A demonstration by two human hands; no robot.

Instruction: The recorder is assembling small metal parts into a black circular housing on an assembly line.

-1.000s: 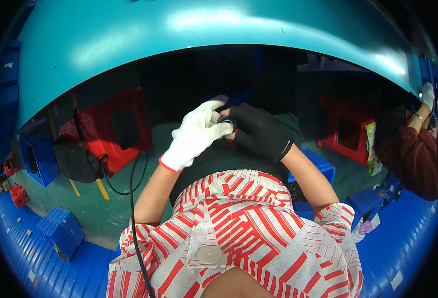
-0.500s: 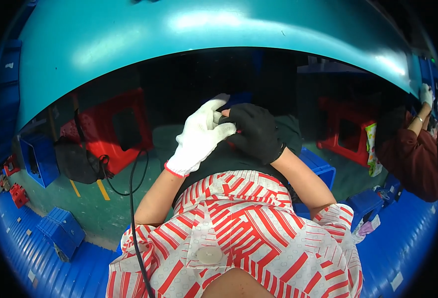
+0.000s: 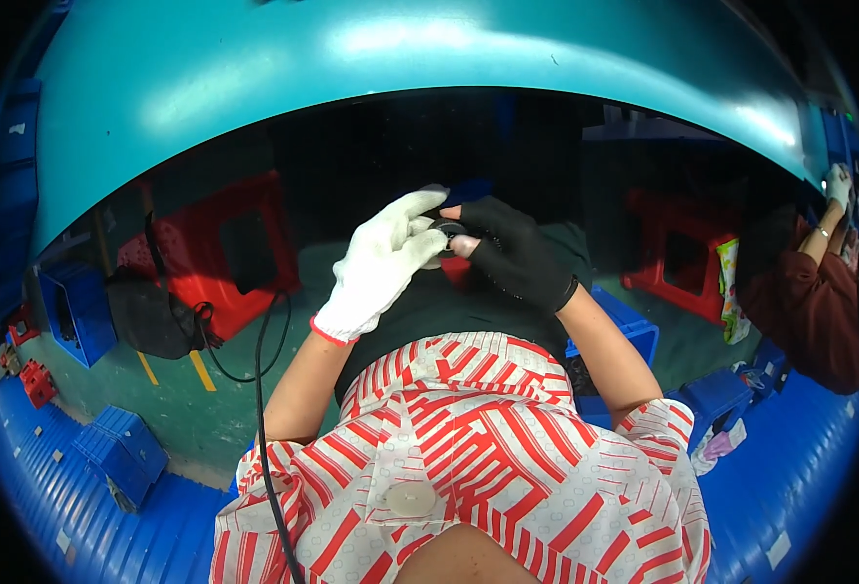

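Observation:
My left hand (image 3: 379, 257), in a white knit glove with a red cuff, is closed on a small dark round piece (image 3: 446, 232), partly hidden by the fingers. Its index finger stretches out above the piece. Against the other side of the same piece, my right hand (image 3: 517, 251) has its thumb and a finger closed. That hand wears a black glove that leaves the fingertips bare. Both hands are above my dark-clothed lap, just short of the table edge. What the piece is cannot be made out.
A glossy teal tabletop (image 3: 254, 73) curves across the far side. Red stools (image 3: 181, 255) stand left and right below it. Blue crates (image 3: 77, 310) sit on the green floor, and a black cable (image 3: 260, 419) hangs at my left. At far right a co-worker's dark red sleeve (image 3: 809, 316) shows.
My hands have drawn slightly apart, the right one shifting right and turning so its bare thumb shows. The dark round piece between them has come into sight.

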